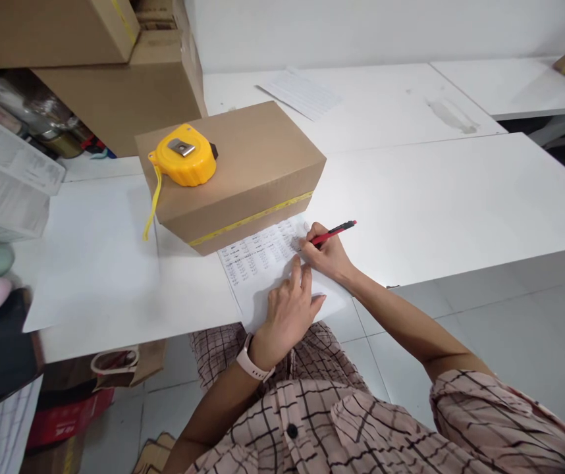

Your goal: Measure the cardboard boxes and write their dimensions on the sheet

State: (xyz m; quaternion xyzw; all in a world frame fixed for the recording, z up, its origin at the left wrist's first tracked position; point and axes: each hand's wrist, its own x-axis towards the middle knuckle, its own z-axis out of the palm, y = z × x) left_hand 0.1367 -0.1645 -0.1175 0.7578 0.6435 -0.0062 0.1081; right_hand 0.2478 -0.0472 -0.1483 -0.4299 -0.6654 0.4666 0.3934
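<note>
A red and black pen (334, 232) is gripped in my right hand (328, 255), its writing end hidden by the fingers at the right side of a sheet of paper (257, 299). Rows of small handwriting fill the sheet's upper part. My left hand (290, 304) lies on the lower part of the sheet with its fingers stretched out. Just beyond the sheet, a brown cardboard box (257, 155) with yellow tape along its side stands on the white table. On top of this box rests a yellow tape measure (186, 156), its strap hanging over the edge.
Large cardboard boxes (129, 99) are stacked at the back left. A blank white sheet (99, 257) lies left of the box, with a dark flat device (6, 349) beyond it at the table's left edge. Another paper (305, 92) lies near the wall.
</note>
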